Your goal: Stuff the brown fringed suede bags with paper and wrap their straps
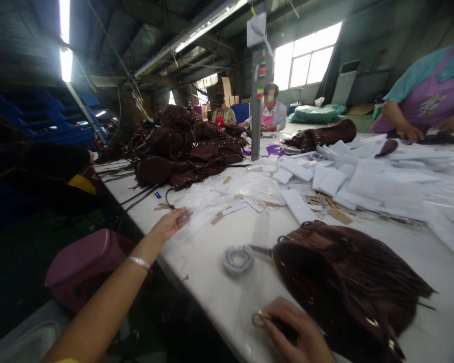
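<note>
My left hand (172,224), a silver bangle on its wrist, reaches to the table's near left edge. Its fingers are closed at the edge of a thin clear plastic bag (196,222); the fingertips are blurred. Low in view, my right hand (298,333) is closed around a dark brown strap, with a brass ring (259,318) sticking out past the fingers. Beside it lies a dark brown fringed bag (348,277) with its mouth towards me and gold-coloured metal fittings. A coil wrapped in pale material (238,259) rests left of that bag, near a short dark strap end.
Brown bags (189,146) are heaped at the far left of the white table (215,275). White packets (348,171) are piled right of a grey post (256,101). A purple plastic stool (85,262) stands below the edge. Co-workers work around the table, one at right (431,91).
</note>
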Demonstrator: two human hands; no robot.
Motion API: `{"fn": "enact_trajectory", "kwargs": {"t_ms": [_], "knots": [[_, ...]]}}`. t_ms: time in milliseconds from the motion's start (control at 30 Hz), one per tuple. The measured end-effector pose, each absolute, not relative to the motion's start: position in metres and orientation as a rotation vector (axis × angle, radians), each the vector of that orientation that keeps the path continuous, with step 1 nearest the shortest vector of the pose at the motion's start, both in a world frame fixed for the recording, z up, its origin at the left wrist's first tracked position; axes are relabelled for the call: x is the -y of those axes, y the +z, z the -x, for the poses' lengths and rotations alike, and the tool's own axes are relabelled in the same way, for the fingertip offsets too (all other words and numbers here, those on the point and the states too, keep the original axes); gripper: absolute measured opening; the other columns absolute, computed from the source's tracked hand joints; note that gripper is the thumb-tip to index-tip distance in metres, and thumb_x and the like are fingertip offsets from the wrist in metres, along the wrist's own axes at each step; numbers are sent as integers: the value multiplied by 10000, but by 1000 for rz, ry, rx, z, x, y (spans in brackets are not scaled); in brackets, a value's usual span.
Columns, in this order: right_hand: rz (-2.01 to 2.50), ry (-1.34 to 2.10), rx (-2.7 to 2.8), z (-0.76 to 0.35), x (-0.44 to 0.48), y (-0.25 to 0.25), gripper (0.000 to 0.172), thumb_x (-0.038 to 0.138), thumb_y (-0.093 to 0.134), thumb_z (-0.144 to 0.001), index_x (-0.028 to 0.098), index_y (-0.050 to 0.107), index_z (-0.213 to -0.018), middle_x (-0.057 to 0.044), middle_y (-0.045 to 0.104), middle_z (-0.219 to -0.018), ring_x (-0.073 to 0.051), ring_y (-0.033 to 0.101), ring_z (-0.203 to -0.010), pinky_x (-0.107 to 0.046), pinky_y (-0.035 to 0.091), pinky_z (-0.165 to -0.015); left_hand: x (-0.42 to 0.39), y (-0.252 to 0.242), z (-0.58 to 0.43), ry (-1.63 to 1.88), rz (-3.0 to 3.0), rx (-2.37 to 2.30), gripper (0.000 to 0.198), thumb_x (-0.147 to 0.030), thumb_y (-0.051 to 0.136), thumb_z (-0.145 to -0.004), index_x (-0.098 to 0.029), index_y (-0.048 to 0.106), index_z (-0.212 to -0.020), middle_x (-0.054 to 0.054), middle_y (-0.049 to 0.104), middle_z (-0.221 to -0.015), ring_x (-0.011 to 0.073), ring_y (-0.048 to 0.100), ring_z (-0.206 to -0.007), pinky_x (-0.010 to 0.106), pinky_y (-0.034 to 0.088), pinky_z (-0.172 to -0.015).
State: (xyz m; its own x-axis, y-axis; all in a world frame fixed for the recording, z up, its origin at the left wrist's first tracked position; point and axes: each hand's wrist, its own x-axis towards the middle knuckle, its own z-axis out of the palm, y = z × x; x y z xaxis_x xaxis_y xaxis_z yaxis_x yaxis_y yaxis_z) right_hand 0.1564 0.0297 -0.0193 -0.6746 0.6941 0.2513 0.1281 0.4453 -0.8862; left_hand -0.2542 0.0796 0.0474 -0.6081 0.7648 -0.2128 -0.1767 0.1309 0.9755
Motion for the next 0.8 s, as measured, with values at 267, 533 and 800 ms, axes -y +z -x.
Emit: {"fn": "enact_trajectory", "kwargs": {"t_ms": [267,533,800], "knots": [[705,1432,1849,-156,-14,7,191,338,617,-913,184,728,-929,-78,689,-944,-192,646,-894,-290,506,-830,29,-5,64,1535,-170,-1084,160,-23,650,-838,-126,700,-950,52,748,-930,113,713,-791,207,595,-774],[771,1479,1764,-156,-7,-4,233,358,670,-863,177,770,-969,-95,736,-1043,-238,674,-993,-353,517,-928,38,0,-7,1743,-188,-906,186,-90,755,-774,-151,708,-944,24,747,-982,108,697,-883,185,568,-796],[712,1362,1753,-158,-10,-6,211,350,682,-855,189,774,-957,-79,744,-997,-224,685,-955,-349,535,-902,52,1,1,1446,-374,-1090,266,-251,826,-725,-100,727,-921,112,753,-976,176,713,-865,275,575,-838]]}}
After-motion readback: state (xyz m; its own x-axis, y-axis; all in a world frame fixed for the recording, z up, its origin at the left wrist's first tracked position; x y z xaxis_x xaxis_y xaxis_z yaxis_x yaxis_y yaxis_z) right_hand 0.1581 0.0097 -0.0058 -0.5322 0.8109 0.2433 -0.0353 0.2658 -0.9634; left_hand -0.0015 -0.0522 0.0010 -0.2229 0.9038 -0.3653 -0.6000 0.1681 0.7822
